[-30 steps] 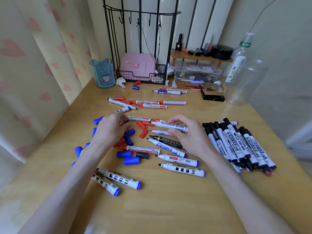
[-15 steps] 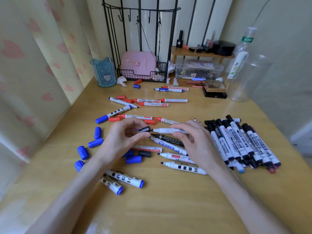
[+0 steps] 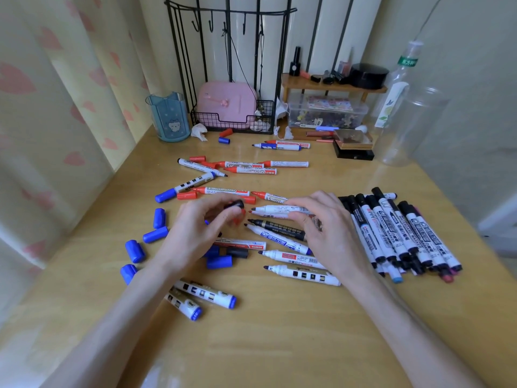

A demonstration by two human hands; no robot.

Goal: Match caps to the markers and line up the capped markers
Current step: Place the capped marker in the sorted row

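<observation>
My left hand [image 3: 195, 232] pinches a black cap [image 3: 234, 205] between thumb and fingers. A short gap separates that cap from the tip of an uncapped white marker [image 3: 275, 210], which my right hand [image 3: 327, 228] holds by its barrel. Below them lie a black uncapped marker [image 3: 275, 226] and several other uncapped markers [image 3: 279, 242]. Loose blue caps [image 3: 134, 251] and red caps [image 3: 187, 195] are scattered to the left. A row of capped black markers [image 3: 397, 233] lies at the right.
At the back of the wooden table [image 3: 279, 331] stand a blue cup [image 3: 167, 119], a wire rack with a pink case [image 3: 226, 105], a small wooden shelf [image 3: 333, 85] and clear plastic bottles [image 3: 405, 119]. Two capped blue markers [image 3: 204, 298] lie near my left forearm.
My left hand picked a black cap out of the pile and raised it toward the marker tip. My right hand took hold of the white marker and lifted it slightly.
</observation>
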